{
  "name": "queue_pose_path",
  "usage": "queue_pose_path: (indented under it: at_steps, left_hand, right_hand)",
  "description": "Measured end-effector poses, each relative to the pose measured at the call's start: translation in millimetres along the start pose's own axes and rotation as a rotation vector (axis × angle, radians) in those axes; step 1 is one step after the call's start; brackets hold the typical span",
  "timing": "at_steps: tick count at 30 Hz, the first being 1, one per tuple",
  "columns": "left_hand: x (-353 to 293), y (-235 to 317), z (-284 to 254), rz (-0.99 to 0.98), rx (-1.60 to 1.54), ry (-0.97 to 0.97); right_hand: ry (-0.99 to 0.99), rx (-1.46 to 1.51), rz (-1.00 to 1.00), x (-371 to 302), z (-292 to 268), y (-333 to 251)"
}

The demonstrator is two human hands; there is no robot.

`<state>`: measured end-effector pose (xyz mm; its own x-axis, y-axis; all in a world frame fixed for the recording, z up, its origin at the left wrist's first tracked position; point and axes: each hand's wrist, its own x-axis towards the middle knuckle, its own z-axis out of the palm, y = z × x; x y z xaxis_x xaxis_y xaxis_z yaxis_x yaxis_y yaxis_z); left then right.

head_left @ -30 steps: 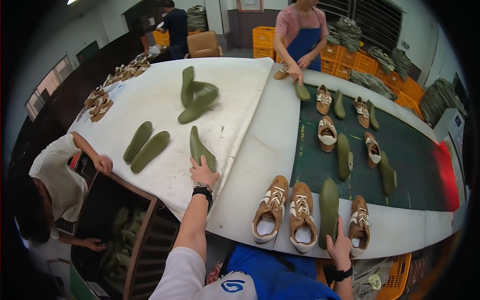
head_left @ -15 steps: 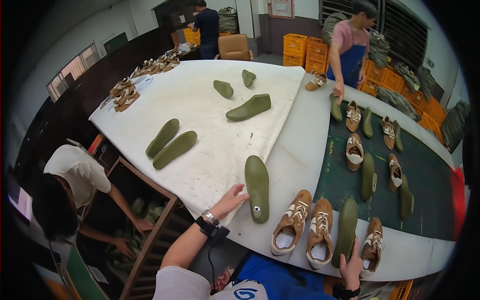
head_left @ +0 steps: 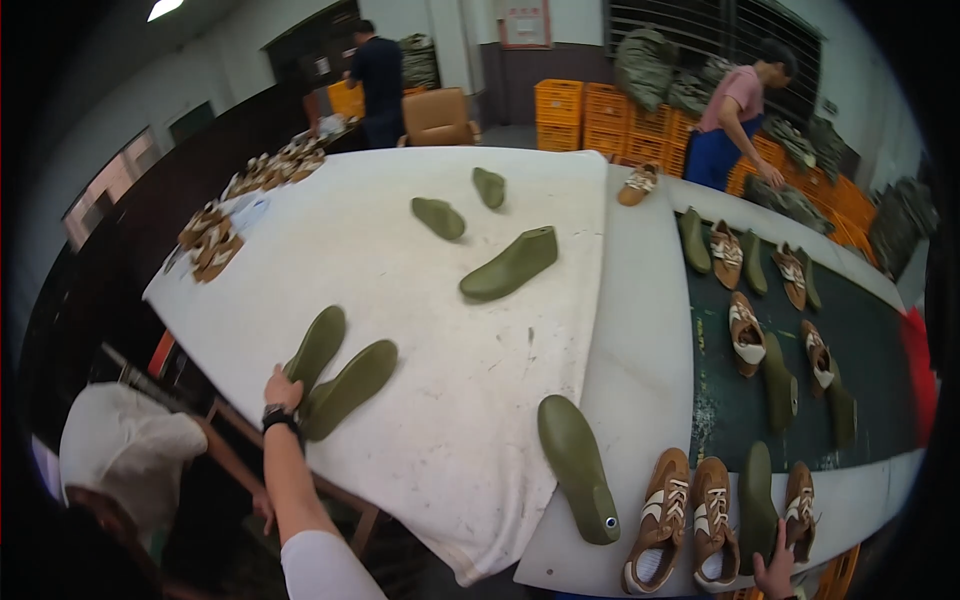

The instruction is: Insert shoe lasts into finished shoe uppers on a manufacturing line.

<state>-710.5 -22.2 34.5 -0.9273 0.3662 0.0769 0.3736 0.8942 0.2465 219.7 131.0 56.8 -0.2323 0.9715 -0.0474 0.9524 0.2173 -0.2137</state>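
At the left, my left hand (head_left: 284, 390) is closed on the heel end of a green shoe last (head_left: 318, 345). Beside that one lies another green last (head_left: 352, 388). At the lower right, my right hand (head_left: 774, 574) grips the heel of an upright-lying green last (head_left: 758, 505), its fingers partly hidden. This last sits between brown-and-white sneakers, with one sneaker (head_left: 800, 512) on its right and two, a nearer (head_left: 714, 525) and a further-left one (head_left: 660, 525), on its left. A separate green last (head_left: 580, 470) with a metal-ringed hole lies on the cloth's edge.
More lasts (head_left: 510, 264) lie on the white cloth (head_left: 440, 350). Sneakers and lasts stand in rows on a dark green belt (head_left: 730, 420). A co-worker in a white shirt (head_left: 130, 450) bends close to my left arm. Another in a blue apron (head_left: 712, 155) stands beyond the belt.
My left hand has reached leftward from beside the single last to the pair. My right hand stays at the same last. The apron-wearing co-worker's hand has left a last on the belt.
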Motion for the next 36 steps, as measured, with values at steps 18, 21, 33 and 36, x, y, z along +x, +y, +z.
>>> queue_pose_path:
  at_steps: [18,21,33,36]
  left_hand:
    - [35.4,-31.3,30.4,0.084,0.153,-0.158]
    - [13.8,-44.7,46.4,0.220,-0.284,-0.217]
    - [-198.0,141.3,67.2,0.168,-0.003,-0.432]
    - [-233.8,175.5,72.1,0.240,-0.069,-0.455]
  right_hand:
    - [-0.004,0.076,0.062,15.6,16.3,-2.7]
    - [-0.014,0.031,0.042,19.3,20.8,2.7]
    - [0.056,0.100,-0.059,19.1,15.7,-15.1]
    - [0.027,0.128,-0.076,25.4,9.3,-25.7]
